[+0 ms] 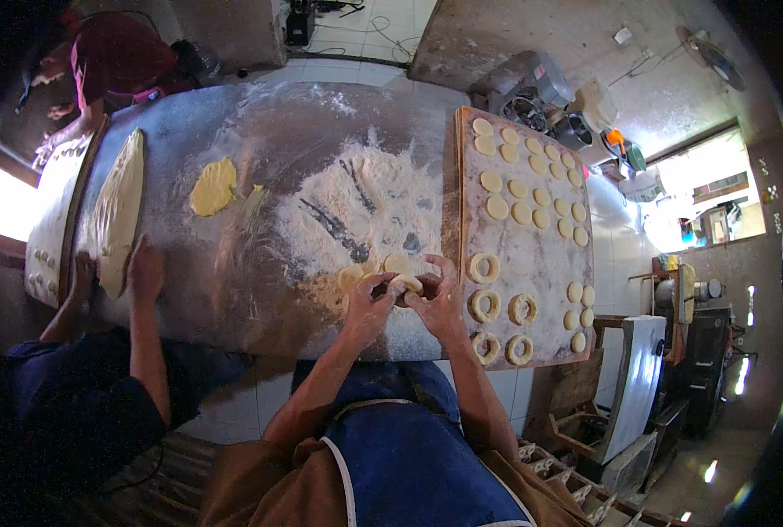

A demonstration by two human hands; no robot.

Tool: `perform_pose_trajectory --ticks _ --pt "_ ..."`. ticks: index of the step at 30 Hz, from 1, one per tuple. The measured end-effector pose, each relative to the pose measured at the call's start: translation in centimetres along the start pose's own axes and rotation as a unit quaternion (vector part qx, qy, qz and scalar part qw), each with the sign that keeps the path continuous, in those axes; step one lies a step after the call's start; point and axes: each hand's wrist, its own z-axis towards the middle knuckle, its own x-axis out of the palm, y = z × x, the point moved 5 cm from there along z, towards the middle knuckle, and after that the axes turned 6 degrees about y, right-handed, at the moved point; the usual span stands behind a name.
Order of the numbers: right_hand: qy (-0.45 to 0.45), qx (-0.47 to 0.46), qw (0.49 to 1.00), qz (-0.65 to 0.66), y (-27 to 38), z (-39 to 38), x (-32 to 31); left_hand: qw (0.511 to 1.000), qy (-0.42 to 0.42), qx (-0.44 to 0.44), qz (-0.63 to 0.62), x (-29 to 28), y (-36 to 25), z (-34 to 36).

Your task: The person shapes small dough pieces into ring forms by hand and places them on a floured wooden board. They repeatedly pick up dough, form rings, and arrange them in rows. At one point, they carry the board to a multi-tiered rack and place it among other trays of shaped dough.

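Observation:
Between my hands is a pale dough ring (406, 283), raised just over the near edge of the floured table. My left hand (369, 303) grips its left side with bent fingers, while my right hand (437, 303) grips the other side, its upper fingers lifted away. Fingers cover much of the ring's hole. Just beyond them, two flat dough rounds (397, 263) lie at the edge of a spread of white flour (374, 198). To the right, a wooden board (545, 272) carries several dough rings (484, 306) at its near left and rows of small dough discs (519, 212) elsewhere.
At left, a co-worker's hands (144, 268) are at a long dough strip (121, 206). Another person (123, 57) reaches over a tray (57, 211) of dough pieces at the far left. A yellow lump (213, 187) sits mid-table. Pots (527, 112) stand beyond the board.

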Motion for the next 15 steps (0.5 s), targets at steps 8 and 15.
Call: perform_pose_trajectory --ticks 8,15 --pt "0.052 0.050 0.939 0.337 -1.4 0.3 -0.4 0.959 0.182 0.080 -0.200 0.9 0.6 -0.1" --pt "-0.018 0.015 0.965 0.260 -3.2 -0.5 -1.8 0.941 0.060 0.066 -0.326 2.7 4.0 1.7"
